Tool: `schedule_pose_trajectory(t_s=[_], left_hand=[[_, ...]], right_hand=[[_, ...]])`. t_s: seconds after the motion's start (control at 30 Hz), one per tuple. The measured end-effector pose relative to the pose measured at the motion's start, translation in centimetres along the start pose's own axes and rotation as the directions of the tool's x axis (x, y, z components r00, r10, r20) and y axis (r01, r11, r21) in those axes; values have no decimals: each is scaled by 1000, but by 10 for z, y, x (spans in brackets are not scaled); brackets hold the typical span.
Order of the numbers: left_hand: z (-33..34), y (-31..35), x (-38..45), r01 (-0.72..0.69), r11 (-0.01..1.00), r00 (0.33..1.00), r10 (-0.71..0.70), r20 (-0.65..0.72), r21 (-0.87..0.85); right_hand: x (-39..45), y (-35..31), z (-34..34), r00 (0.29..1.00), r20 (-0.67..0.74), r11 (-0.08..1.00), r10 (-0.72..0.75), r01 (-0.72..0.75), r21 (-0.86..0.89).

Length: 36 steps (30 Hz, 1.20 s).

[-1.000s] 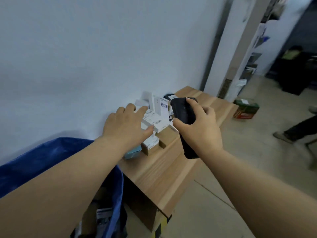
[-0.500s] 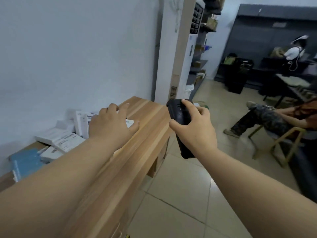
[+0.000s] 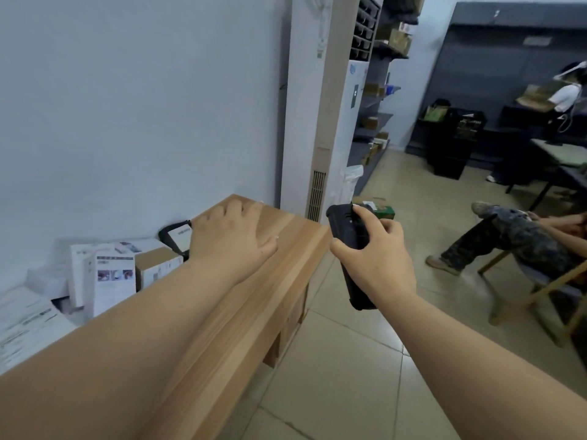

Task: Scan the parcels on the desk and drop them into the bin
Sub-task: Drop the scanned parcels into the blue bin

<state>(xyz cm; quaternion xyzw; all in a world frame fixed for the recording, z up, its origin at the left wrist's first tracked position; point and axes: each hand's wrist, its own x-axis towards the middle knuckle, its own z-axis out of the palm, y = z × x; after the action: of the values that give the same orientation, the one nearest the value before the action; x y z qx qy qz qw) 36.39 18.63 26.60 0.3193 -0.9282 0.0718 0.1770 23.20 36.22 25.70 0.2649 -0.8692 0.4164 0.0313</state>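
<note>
Head view, right hand (image 3: 378,258) gripping upright scanner (image 3: 351,246), left hand (image 3: 230,236) spread above desk (image 3: 254,312)

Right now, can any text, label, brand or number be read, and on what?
None can be read.
White boxes: printed labels, too blurred.
Brown box: small label, too small.
Black pouch: white label, blurred.
Scanner: no markings visible.

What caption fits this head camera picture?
Right hand grips the black scanner; left hand hovers over the desk.
</note>
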Motion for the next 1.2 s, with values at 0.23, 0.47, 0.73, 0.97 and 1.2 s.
schedule_pose_trajectory(t_s=[0.23,0.47,0.73,0.97,1.2], left_hand=[[55,3,129,27,999,999,-28,31,27],[114,3,206,135,987,983,-145,117,90],[178,0,273,401,888,887,-438,147,225],[207,-14,279,627,724,707,-684,180,288],[229,-63,263,718,568,534,-820,204,403]], right_hand=[[139,6,39,1000,20,1000,-7,7,3],[245,35,89,990,139,1000,-17,20,-23],[370,48,167,907,390,984,-158,176,-10],[451,50,236,791,569,969,-226,245,45],[453,28,322,627,717,937,-304,333,107]])
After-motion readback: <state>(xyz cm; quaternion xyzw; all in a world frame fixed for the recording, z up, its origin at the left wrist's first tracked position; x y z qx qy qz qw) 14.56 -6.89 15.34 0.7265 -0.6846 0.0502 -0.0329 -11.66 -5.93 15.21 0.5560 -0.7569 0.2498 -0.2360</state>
